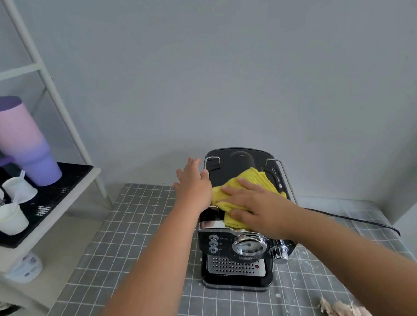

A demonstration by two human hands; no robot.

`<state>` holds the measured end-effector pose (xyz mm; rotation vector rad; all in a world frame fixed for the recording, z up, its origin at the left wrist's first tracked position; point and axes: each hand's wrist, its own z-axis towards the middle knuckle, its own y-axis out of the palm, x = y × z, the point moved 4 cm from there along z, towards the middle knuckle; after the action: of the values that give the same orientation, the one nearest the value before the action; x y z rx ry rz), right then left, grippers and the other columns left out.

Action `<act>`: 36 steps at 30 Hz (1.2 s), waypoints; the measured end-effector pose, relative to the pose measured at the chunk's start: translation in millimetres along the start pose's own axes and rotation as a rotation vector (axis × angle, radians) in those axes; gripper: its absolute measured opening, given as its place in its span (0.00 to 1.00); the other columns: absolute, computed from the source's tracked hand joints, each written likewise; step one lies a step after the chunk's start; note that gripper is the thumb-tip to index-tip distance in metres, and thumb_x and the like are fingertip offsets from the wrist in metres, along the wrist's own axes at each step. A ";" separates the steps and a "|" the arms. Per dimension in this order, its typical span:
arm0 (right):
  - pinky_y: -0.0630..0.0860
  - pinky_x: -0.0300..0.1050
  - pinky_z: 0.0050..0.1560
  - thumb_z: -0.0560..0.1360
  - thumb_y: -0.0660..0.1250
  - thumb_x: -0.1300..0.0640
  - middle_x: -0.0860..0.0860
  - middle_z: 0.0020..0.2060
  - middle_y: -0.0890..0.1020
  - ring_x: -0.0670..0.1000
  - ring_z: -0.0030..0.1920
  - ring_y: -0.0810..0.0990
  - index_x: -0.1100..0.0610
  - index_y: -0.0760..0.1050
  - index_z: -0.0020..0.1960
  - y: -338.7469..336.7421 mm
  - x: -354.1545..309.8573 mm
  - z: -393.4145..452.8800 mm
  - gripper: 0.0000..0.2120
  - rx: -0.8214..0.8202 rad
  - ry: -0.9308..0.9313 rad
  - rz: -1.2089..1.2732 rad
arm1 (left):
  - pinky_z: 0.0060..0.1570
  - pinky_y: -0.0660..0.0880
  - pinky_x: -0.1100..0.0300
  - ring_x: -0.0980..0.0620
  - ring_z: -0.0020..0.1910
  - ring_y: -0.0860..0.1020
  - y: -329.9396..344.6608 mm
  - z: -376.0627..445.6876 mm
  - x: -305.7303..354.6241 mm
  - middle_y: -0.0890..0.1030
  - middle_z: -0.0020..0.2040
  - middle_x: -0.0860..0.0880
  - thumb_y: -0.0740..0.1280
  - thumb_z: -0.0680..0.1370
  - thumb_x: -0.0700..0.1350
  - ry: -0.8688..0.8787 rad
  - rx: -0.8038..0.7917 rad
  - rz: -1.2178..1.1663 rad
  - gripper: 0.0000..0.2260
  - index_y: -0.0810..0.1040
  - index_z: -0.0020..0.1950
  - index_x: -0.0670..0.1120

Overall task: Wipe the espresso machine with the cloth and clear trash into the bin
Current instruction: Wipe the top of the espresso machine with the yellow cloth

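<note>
The right hand [253, 204] is pressing flat, fingers spread, on the yellow cloth [249, 179] bunched on top of the espresso machine [235, 253], while the left hand [193, 184] is bracing open-palmed against the machine's upper left edge, gripping nothing. That black-and-chrome machine is sitting on the grey checked table [124, 239] by the wall, and a hard push could be sliding it back or snagging cloth on the wire rails. Crumpled trash [344, 309] is waiting at the near right corner, with no bin in view.
</note>
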<state>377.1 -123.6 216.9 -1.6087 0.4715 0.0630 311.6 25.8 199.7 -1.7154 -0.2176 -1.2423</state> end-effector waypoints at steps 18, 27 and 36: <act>0.70 0.49 0.55 0.80 0.54 0.51 0.59 0.68 0.70 0.59 0.59 0.74 0.51 0.65 0.72 -31.1 47.2 76.6 0.21 0.241 0.393 0.023 | 0.73 0.52 0.41 0.40 0.77 0.45 -5.9 -14.1 21.4 0.60 0.76 0.42 0.48 0.84 0.41 -0.008 -0.025 0.041 0.19 0.62 0.74 0.50; 0.44 0.54 0.76 0.82 0.49 0.53 0.47 0.76 0.61 0.51 0.78 0.50 0.46 0.56 0.77 -17.0 22.3 102.6 0.23 0.024 0.131 -0.162 | 0.68 0.59 0.40 0.36 0.73 0.57 -6.7 -10.3 20.5 0.65 0.69 0.41 0.48 0.83 0.40 -0.043 0.018 0.023 0.17 0.64 0.70 0.49; 0.50 0.52 0.75 0.82 0.55 0.52 0.41 0.75 0.62 0.46 0.78 0.44 0.45 0.61 0.75 -7.6 8.6 11.1 0.22 0.120 0.152 0.162 | 0.72 0.53 0.39 0.36 0.76 0.49 -5.3 -3.3 22.6 0.51 0.78 0.46 0.48 0.83 0.40 -0.018 -0.031 0.063 0.23 0.52 0.77 0.52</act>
<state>390.1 -115.0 220.2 -1.4615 0.7106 0.0339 316.7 17.7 221.1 -1.7480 -0.1549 -1.1901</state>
